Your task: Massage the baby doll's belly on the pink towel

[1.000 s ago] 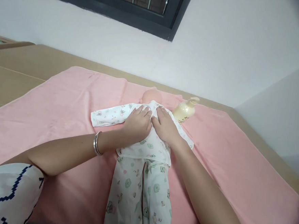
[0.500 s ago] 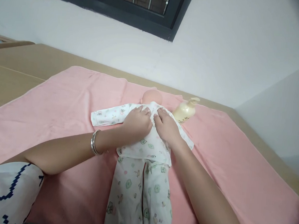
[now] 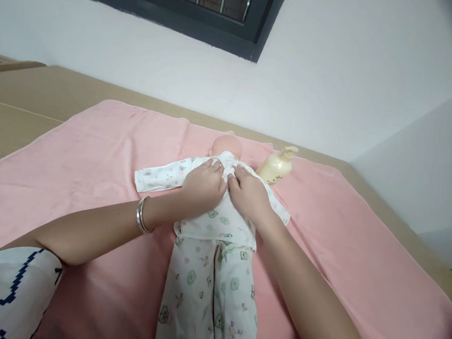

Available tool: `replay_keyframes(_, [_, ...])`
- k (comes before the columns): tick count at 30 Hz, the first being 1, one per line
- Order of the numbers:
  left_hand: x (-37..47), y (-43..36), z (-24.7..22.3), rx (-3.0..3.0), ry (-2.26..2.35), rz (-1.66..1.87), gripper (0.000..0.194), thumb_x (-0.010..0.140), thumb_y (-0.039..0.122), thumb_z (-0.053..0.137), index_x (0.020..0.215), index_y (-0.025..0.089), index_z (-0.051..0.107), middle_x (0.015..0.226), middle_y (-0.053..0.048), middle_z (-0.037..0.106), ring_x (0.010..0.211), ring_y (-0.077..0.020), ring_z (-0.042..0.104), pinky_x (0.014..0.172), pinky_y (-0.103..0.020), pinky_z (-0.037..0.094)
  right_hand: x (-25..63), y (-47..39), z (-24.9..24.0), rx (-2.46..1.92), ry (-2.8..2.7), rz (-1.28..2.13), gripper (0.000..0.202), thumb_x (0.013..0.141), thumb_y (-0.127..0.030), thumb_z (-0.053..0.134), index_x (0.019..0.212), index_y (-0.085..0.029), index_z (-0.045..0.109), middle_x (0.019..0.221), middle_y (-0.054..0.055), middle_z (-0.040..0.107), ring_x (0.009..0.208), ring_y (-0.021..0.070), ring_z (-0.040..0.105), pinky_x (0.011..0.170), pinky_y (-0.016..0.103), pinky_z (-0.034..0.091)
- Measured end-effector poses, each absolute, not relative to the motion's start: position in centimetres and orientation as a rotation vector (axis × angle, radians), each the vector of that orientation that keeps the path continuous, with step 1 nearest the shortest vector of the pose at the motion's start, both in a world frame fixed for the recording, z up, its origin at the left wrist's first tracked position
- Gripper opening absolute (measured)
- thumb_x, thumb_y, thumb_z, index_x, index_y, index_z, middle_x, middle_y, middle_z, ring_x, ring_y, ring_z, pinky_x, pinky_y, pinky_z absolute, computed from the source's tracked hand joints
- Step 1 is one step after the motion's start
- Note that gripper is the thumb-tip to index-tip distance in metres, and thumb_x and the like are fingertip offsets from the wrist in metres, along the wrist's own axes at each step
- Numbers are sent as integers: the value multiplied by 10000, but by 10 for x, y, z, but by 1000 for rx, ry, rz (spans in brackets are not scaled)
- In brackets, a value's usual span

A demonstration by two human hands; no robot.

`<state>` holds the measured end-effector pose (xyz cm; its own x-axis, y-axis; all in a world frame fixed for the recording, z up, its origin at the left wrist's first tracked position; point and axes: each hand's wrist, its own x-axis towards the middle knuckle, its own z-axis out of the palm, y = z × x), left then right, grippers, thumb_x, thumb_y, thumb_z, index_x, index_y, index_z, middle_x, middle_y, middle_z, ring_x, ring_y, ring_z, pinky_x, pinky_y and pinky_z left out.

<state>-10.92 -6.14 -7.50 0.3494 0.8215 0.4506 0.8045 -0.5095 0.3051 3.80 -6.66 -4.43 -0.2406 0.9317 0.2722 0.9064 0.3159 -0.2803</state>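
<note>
A doll in a white patterned shirt (image 3: 224, 218) and matching white trousers (image 3: 190, 286) lies in the middle of a pink cloth (image 3: 107, 151). Its bare, rounded head (image 3: 226, 146) shows beyond the collar; no face is visible. My left hand (image 3: 205, 186) rests on the left of the upper shirt, fingers bent, gripping the fabric. Beside it, my right hand (image 3: 249, 192) pinches the shirt near the collar. The cloth puckers between my two hands, which sit close together. Both sleeves stretch outward from the body.
A pale yellow pump bottle (image 3: 276, 167) is just right of the doll's head, on the pink cloth. A wooden surface (image 3: 42, 87) shows beneath the cloth. Behind it rises a white wall (image 3: 313, 82) with a dark window frame (image 3: 254, 42).
Both hands remain on the upper shirt. The fabric near the collar is slightly more bunched between them. The whole view has shifted a little, so things appear slightly further left.
</note>
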Motion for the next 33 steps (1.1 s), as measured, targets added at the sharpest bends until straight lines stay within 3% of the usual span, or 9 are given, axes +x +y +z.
replay_keyframes(4, [-108,-71,-75,2614,1471,885,327,889,175,422,1085,160,682,1244,-115,680,1313,-280,525,1141,-430,401,46,-52,-53,-1584,-2225,105,370,939,-244,336,1181,-136,595,1331,171,596,1292,318,492,1085,493,390])
replay_keyframes(8, [-116,-61,-58,2399,1563,772,304,921,228,376,988,198,672,1090,-74,723,1070,-259,657,931,-409,535,33,-65,-55,-1681,-2194,68,507,969,-252,287,1382,-24,475,1470,235,470,1403,352,385,1151,552,304])
replay_keyframes(11, [-120,-48,-55,2363,1572,779,304,940,242,351,932,194,651,1035,-77,719,978,-248,664,854,-390,546,21,-80,-55,-1670,-2209,3,519,969,-243,287,1397,-25,482,1480,231,465,1422,351,368,1165,540,304])
replay_keyframes(15, [-118,-39,-72,2460,1543,912,342,958,231,319,1005,150,648,1077,-120,702,1065,-263,628,970,-421,499,23,-78,-57,-1641,-2199,44,495,969,-250,313,1385,-94,531,1481,178,486,1430,314,376,1167,499,328])
replay_keyframes(18, [-115,-38,-87,2431,1524,1083,392,962,245,332,1204,114,611,1279,-136,650,1234,-261,558,1105,-431,411,36,-62,-58,-1603,-2135,149,494,980,-309,343,1397,-113,521,1510,152,461,1437,287,368,1182,477,308])
replay_keyframes(23, [-114,-39,-97,2286,1569,1198,402,949,289,387,1261,155,601,1318,-95,641,1234,-270,535,1108,-457,398,50,-53,-50,-1643,-2010,224,401,969,-357,365,1163,-168,661,1308,140,635,1279,313,530,1081,501,414])
replay_keyframes(25, [-114,-40,-98,2246,1593,1225,388,944,297,400,1242,160,605,1285,-96,650,1201,-276,536,1083,-461,409,48,-59,-45,-1639,-1959,180,415,957,-340,388,1248,-156,620,1401,157,563,1333,328,481,1092,509,400])
replay_keyframes(28, [-114,-40,-99,2211,1602,1276,366,943,300,405,1218,161,602,1239,-102,648,1188,-276,520,1073,-452,404,41,-68,-44,-1555,-1982,95,515,951,-293,392,1436,-138,470,1587,144,335,1480,305,278,1189,516,263])
replay_keyframes(33, [-113,-40,-101,2153,1601,1317,337,939,299,410,1189,168,596,1196,-117,630,1181,-276,512,1055,-453,410,33,-69,-55,-1515,-2168,212,484,972,-321,365,1412,-188,514,1559,106,398,1487,275,275,1206,543,221])
